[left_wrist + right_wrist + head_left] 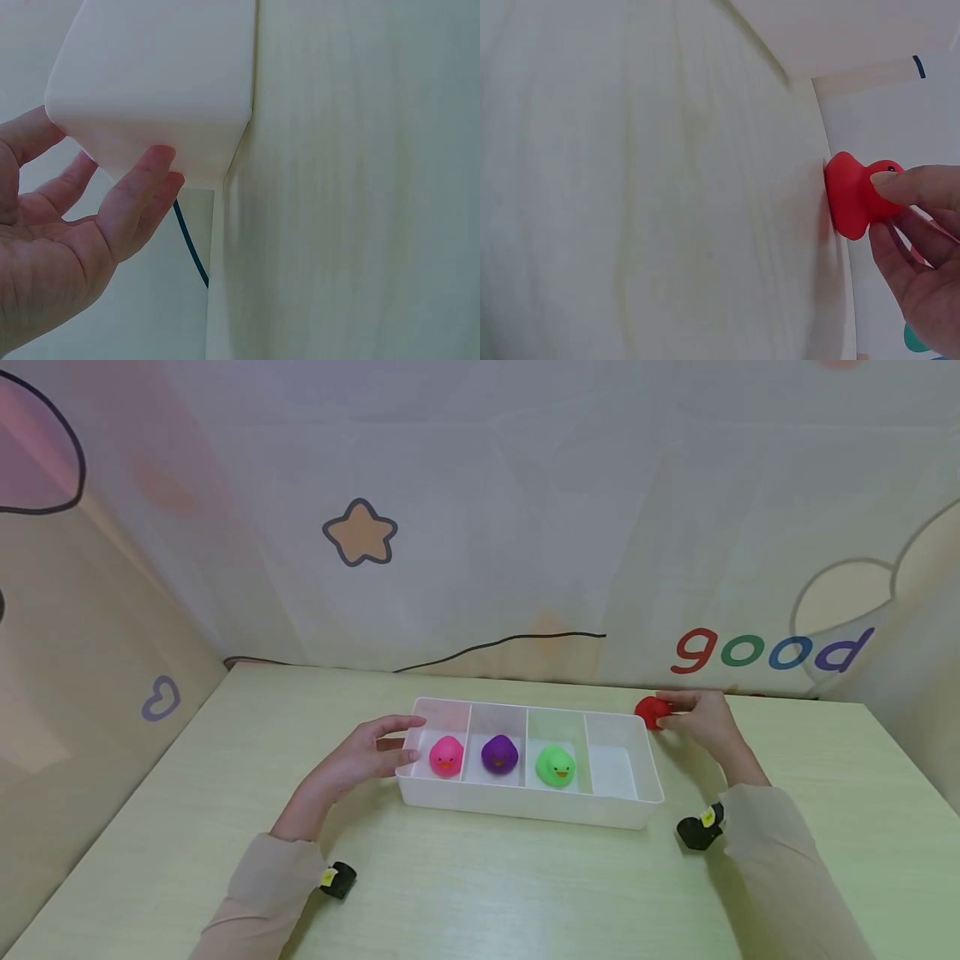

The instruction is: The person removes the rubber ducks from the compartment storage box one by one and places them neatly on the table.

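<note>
One slip could topple the red toy duck (846,196) at the bench (487,893) edge, as your right hand (701,720) pinches only its head, while your left hand (366,752), spread, touches the four-compartment tray (525,802).

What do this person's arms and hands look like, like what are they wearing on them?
The left sleeve and right sleeve are plain light beige, ending near the wrists. A small black device with a yellow marking sits by each cuff: left device, right device. The left hand and right hand wear no gloves.
</note>
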A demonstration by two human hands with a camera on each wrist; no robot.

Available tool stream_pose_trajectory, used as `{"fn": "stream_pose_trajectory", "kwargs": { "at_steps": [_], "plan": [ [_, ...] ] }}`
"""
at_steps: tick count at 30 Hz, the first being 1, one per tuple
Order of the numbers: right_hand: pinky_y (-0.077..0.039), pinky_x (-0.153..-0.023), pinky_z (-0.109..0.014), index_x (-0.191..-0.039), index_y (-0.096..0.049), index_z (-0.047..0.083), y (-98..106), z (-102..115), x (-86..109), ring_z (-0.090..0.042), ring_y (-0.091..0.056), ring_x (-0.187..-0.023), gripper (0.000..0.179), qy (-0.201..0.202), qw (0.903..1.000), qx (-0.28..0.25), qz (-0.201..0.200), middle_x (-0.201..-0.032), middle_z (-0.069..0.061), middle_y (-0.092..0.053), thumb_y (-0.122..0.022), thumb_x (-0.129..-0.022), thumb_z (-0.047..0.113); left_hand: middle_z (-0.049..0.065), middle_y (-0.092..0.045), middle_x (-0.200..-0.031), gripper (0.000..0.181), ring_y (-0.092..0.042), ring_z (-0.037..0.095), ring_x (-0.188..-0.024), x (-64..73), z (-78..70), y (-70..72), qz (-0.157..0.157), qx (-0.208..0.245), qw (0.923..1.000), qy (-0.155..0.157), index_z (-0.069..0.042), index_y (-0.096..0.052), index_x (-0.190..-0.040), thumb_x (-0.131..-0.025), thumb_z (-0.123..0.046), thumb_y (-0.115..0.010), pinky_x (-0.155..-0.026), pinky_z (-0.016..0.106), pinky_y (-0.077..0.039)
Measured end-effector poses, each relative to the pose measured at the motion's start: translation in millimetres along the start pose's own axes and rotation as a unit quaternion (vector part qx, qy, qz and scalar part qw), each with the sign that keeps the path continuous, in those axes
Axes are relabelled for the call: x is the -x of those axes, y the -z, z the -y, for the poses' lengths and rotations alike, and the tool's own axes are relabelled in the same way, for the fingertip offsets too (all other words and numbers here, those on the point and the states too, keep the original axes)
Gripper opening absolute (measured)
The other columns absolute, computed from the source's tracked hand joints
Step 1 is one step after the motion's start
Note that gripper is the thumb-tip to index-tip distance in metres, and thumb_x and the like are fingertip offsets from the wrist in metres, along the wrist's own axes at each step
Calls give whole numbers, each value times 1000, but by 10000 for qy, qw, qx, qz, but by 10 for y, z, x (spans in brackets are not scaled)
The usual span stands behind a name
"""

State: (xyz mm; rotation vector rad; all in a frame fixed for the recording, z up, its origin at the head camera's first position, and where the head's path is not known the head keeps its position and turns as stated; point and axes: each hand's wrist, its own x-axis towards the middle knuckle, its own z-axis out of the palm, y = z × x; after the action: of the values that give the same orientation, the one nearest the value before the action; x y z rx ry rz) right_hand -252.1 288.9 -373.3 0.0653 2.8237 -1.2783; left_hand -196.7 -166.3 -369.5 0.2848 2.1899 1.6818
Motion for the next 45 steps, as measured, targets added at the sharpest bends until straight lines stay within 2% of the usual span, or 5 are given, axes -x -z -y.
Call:
{"fn": "stream_pose_trajectory", "kwargs": {
  "at_steps": [8, 18, 26, 38, 45],
  "plan": [
    [-43, -91, -42, -132, -45, -1, 75, 112, 120, -41, -46, -117, 50, 190, 9997, -59, -109, -129, -27, -47, -61, -85, 9, 17, -37, -137, 51, -40, 37, -123, -5, 2, -7, -124, -175, 9997, 81, -7, -44, -133, -85, -11, -63, -87, 40, -48],
    [-44, -86, -32, -134, -43, 3, 29, 383, 324, -40, -45, -118, 55, 471, 9982, -382, 6, -132, -24, -44, -64, -85, 12, 17, -39, -136, 51, -43, 35, -120, 6, 1, 4, -169, -157, 9997, 114, -8, -44, -133, -85, -10, -62, -86, 40, -48],
    [-46, -82, -18, -130, -47, 0, -72, 569, 527, -36, -47, -113, 54, 1077, 9932, -378, 234, -128, -23, -48, -68, -82, 11, 18, -39, -136, 51, -44, 35, -120, 9, -2, -5, -114, -109, 9999, 69, -6, -43, -133, -85, -10, -62, -86, 39, -48],
    [-47, -84, -32, -122, -52, -7, -260, 741, 720, -39, -52, -109, 48, 1801, 9799, -622, 589, -120, -24, -52, -69, -77, 0, 17, -38, -137, 50, -42, 36, -122, 0, -4, -11, -133, -190, 9997, 84, -6, -44, -133, -86, -9, -61, -87, 41, -48],
    [-47, -86, -39, -120, -55, -6, -374, 757, 756, -36, -54, -106, 47, 1999, 9749, -639, 741, -120, -21, -55, -69, -76, -2, 17, -38, -137, 50, -41, 36, -122, -15, -3, -14, -148, -229, 9996, 104, -7, -44, -133, -86, -9, -61, -88, 42, -47]
  ]
}}
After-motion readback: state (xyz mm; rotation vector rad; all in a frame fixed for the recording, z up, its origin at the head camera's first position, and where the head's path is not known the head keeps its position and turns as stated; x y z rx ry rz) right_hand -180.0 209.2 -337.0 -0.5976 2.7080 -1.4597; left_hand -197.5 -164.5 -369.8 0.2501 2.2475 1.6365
